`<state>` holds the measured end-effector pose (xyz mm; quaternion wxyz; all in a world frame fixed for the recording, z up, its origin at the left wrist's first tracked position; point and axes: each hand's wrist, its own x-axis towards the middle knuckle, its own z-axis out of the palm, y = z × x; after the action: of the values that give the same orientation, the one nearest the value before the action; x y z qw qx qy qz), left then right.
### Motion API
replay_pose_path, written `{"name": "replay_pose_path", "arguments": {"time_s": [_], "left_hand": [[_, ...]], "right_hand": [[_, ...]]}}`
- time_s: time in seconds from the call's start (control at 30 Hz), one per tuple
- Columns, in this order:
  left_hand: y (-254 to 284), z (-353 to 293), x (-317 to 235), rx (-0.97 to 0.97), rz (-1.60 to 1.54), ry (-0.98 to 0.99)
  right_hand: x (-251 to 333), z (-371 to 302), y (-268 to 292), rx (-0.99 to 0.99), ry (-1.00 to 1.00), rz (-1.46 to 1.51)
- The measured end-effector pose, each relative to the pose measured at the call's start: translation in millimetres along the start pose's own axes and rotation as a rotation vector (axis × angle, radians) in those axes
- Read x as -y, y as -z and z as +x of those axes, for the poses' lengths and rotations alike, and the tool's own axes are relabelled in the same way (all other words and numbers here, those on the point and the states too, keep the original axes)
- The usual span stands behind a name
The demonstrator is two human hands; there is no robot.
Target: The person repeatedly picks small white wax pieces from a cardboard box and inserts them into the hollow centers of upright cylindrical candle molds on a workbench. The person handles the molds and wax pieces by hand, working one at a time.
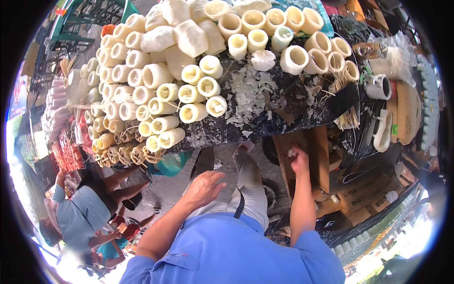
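Observation:
My left hand [206, 187] hovers in front of my thigh, its fingers stretched out and nothing in it. Beside a brown open box [321, 163] below the table's edge, my right hand [300, 161] is closed, fingers bent together; a small whitish bit shows at the fingertips, too small to name. Rows of hollow cream-coloured, wax-like cups [191, 93] crowd the left of the dark table [203, 135]. Several at the near side hold small pale pieces inside. White flakes and shavings [246, 87] lie scattered at the table's middle.
Larger pale, wax-like blocks [190, 38] are heaped at the back. A metal mug [378, 87] stands at the right by a clear plastic bag [395, 59]. Cardboard [364, 196] lies low on the right. Another person [85, 208] sits at the left, near a teal bag [170, 164].

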<state>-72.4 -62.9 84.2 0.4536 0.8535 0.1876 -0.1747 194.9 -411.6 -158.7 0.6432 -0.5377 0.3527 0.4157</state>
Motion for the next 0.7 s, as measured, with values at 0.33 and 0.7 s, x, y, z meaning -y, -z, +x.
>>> {"name": "replay_pose_path", "arguments": {"time_s": [0.33, 0.7], "left_hand": [[10, 20, -45, -0.228, -0.534, 0.072], [44, -28, -31, -0.460, -0.383, 0.069]], "right_hand": [[-37, -216, -229, 0.428, 0.113, -0.028], [-16, -265, -278, 0.532, 0.429, -1.061]]}}
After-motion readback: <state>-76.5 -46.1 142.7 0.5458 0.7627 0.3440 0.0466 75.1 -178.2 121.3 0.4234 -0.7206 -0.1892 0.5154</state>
